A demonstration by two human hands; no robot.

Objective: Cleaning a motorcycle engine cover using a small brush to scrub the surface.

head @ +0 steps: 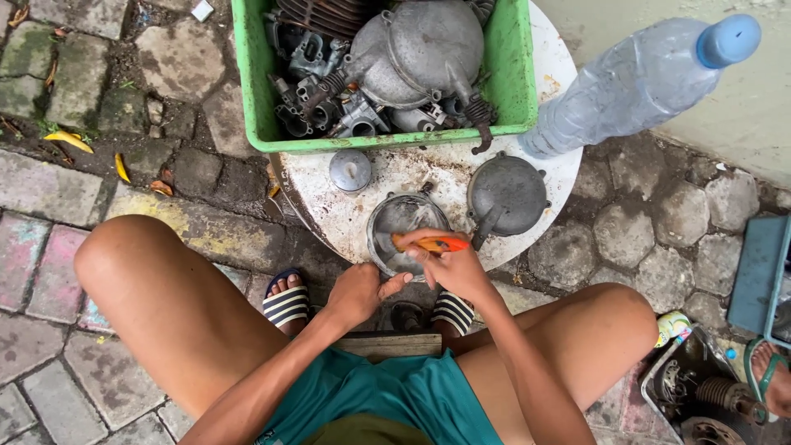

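A round grey metal cover (405,221) lies open side up on a white round table (329,210). My right hand (453,268) grips an orange-handled brush (430,244) whose tip rests inside the cover. My left hand (358,292) sits at the cover's near rim, thumb touching it, fingers curled. A second grey metal cover (506,196) with a short spout lies to the right. A small round metal cap (350,170) lies to the left.
A green plastic crate (255,91) full of grey engine parts stands on the table's far side. A clear plastic bottle (634,82) with a blue cap stands at the right. More metal parts (700,391) lie on the stone paving at the lower right.
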